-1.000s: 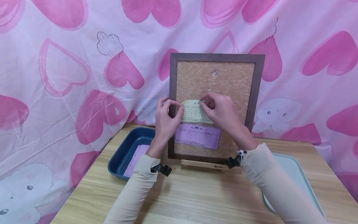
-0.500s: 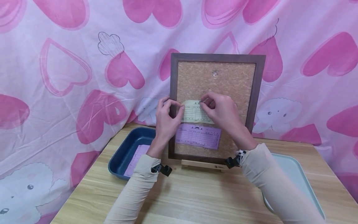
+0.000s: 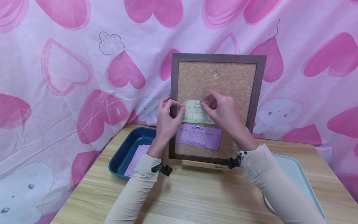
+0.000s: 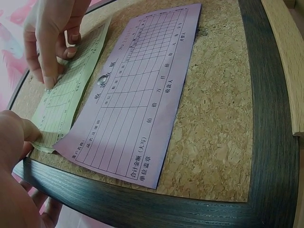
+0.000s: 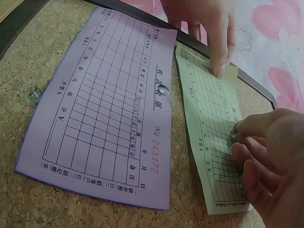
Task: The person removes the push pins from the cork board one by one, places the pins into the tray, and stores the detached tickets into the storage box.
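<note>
A framed corkboard [image 3: 232, 77] leans upright on a small wooden stand [image 3: 204, 164]. My left hand [image 3: 167, 121] pinches the left end of a pale yellow-green receipt slip [image 3: 193, 113] lying against the cork, with other fingers behind the frame. At the slip's top middle, my right hand [image 3: 223, 110] pinches a small silver thumbtack [image 3: 201, 102], mostly hidden by the fingertips. Just below hangs a purple receipt slip [image 5: 104, 109], fastened at its top middle by a silver thumbtack [image 5: 163, 90]. The yellow slip's lower edge overlaps close to the purple one's top.
Left of the board stands a dark blue tray [image 3: 117, 155] with a purple slip [image 3: 137, 160] in it. A pale green tray [image 3: 299, 174] lies at the right, partly under the right sleeve. A silver cluster [image 3: 215, 73] sits high on the cork. A heart-patterned curtain [image 3: 126, 102] hangs behind.
Both hands keep nearly the same place on the yellow slip. The whole head view has shifted very slightly to the right.
</note>
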A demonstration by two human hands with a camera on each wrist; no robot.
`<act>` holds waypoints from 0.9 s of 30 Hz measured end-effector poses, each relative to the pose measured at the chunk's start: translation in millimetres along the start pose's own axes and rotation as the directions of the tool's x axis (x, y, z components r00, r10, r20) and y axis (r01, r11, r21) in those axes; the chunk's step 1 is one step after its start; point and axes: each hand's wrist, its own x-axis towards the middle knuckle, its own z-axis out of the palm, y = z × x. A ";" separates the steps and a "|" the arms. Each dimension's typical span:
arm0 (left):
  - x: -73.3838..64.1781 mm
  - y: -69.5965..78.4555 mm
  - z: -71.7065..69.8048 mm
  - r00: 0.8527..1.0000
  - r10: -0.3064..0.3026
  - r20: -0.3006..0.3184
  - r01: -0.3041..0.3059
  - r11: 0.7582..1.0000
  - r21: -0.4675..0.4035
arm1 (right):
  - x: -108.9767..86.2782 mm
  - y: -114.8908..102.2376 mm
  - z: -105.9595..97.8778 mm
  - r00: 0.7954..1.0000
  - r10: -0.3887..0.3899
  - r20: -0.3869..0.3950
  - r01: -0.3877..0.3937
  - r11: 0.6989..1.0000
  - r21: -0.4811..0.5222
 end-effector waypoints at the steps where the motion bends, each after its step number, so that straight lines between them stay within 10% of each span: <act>1: 0.0 0.0 0.0 1.000 0.000 0.000 0.000 1.000 0.000 | -0.2 0.3 0.1 1.000 0.004 -0.004 -0.004 1.000 0.005; 27: 0.1 2.0 1.1 1.000 -0.013 -0.007 0.013 1.000 -0.018 | -2.8 -10.0 3.7 0.995 0.096 -0.013 -0.096 0.995 -0.003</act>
